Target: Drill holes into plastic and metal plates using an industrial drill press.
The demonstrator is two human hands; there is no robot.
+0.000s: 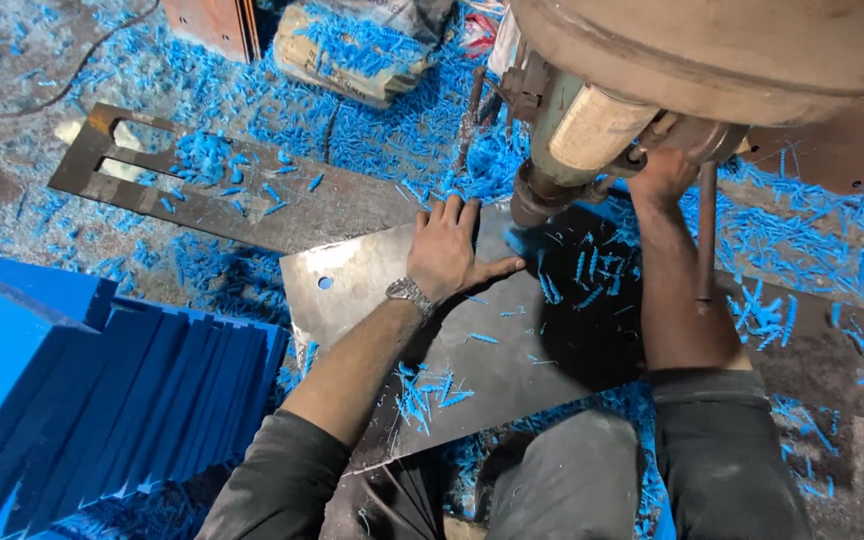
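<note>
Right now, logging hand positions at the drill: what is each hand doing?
Left hand: open, pressed flat on the metal plate.
Right hand: up at the drill press; grip cannot be told.

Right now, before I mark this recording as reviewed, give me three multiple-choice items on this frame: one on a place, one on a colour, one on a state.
1. Where does the left hand rest?
A. flat on the grey metal sheet
B. on the stack of blue panels
C. on the sack at the top

2. What colour are the shavings scattered about?
A. red
B. blue
C. yellow

3. What is the state of the right hand?
A. lying open on the floor
B. raised to the drill machine, at its lever
C. holding a blue panel

Answers:
1 A: palm down, fingers spread on the sheet beside the drill head.
2 B: bright blue chips cover sheet and floor.
3 B: the hand reaches up under the machine's body; its grip is partly hidden.
</note>
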